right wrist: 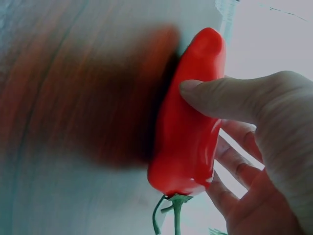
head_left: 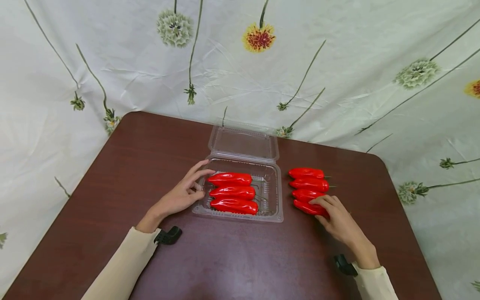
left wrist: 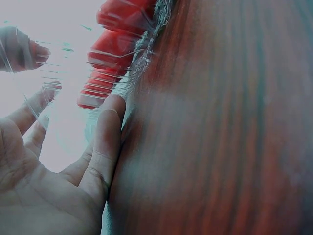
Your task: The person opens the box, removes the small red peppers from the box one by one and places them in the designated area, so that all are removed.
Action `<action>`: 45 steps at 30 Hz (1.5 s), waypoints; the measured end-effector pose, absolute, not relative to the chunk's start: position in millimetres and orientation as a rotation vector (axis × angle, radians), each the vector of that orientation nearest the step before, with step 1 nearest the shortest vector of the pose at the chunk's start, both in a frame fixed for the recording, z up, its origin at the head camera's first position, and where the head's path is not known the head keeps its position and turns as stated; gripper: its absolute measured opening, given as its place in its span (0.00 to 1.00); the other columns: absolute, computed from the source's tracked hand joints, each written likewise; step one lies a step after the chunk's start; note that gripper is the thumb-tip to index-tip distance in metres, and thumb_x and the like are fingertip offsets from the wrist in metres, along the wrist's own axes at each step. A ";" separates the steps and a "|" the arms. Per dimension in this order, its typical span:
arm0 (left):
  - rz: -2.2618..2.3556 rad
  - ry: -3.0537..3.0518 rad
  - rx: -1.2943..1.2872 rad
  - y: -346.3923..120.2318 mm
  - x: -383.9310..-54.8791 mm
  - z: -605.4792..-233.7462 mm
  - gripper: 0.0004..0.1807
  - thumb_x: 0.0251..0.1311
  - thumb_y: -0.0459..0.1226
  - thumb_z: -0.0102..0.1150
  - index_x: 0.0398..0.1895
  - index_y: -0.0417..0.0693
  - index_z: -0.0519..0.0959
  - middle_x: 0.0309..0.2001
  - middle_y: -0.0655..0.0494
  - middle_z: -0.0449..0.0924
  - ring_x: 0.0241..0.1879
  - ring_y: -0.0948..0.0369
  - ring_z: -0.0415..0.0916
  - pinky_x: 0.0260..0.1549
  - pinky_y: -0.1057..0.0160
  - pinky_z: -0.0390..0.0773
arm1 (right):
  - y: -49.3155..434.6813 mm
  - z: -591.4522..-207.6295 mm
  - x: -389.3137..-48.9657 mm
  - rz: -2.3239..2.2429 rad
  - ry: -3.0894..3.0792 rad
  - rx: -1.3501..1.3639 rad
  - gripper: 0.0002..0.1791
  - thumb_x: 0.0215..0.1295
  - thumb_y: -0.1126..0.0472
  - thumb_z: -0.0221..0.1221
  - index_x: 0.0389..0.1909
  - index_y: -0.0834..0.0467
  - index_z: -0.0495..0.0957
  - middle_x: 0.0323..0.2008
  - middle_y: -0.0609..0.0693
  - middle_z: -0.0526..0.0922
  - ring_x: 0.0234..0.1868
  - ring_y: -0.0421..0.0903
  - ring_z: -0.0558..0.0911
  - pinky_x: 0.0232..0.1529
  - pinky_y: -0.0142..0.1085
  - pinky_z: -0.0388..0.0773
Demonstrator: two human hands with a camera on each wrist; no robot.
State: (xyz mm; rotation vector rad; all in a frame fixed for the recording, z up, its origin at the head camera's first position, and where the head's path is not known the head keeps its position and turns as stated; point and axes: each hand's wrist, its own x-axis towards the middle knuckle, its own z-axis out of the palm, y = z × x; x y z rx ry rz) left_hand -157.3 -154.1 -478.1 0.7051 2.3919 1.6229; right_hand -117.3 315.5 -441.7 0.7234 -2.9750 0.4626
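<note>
A clear plastic clamshell box (head_left: 275,187) lies with its lid (head_left: 243,143) raised behind it. Three red peppers (head_left: 232,193) lie side by side in the box, stems to the right. My left hand (head_left: 183,193) is at the box's left side, fingers spread and fairly straight; in the left wrist view its thumb (left wrist: 105,139) touches the outer wall. Right of the box, several red peppers (head_left: 308,184) lie in a column. My right hand (head_left: 339,218) grips the nearest red pepper (right wrist: 190,132), thumb on one side and fingers on the other; its green stem shows in the right wrist view.
A dark reddish-brown table (head_left: 240,254) with rounded far corners carries everything. Behind it hangs a white flowered cloth (head_left: 232,62), and the lid stands close to it. Black straps with camera mounts (head_left: 168,236) sit on both wrists.
</note>
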 end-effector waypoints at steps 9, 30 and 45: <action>1.618 2.396 0.685 -153.4 -159.8 -476.9 0.35 0.59 0.22 0.52 0.72 0.48 0.66 0.81 0.55 0.40 0.37 0.58 0.71 0.36 0.67 0.76 | 314.4 -444.6 -118.3 0.449 -2.965 0.725 0.29 0.46 0.71 0.75 0.53 0.57 0.80 0.51 0.53 0.81 0.50 0.52 0.74 0.49 0.51 0.78; 1.611 2.387 0.652 -154.1 -156.1 -476.8 0.35 0.60 0.24 0.54 0.72 0.50 0.66 0.80 0.56 0.41 0.33 0.58 0.73 0.37 0.65 0.77 | 269.1 -416.4 -118.2 0.553 -2.808 0.899 0.22 0.55 0.65 0.72 0.52 0.56 0.81 0.52 0.49 0.80 0.56 0.47 0.74 0.53 0.46 0.77; 1.599 2.401 0.659 -153.9 -155.8 -475.2 0.35 0.60 0.23 0.53 0.72 0.49 0.66 0.80 0.55 0.41 0.33 0.58 0.70 0.35 0.67 0.75 | 214.5 -409.4 -129.4 0.673 -2.715 1.090 0.19 0.60 0.62 0.68 0.53 0.55 0.81 0.52 0.46 0.80 0.55 0.46 0.76 0.58 0.45 0.74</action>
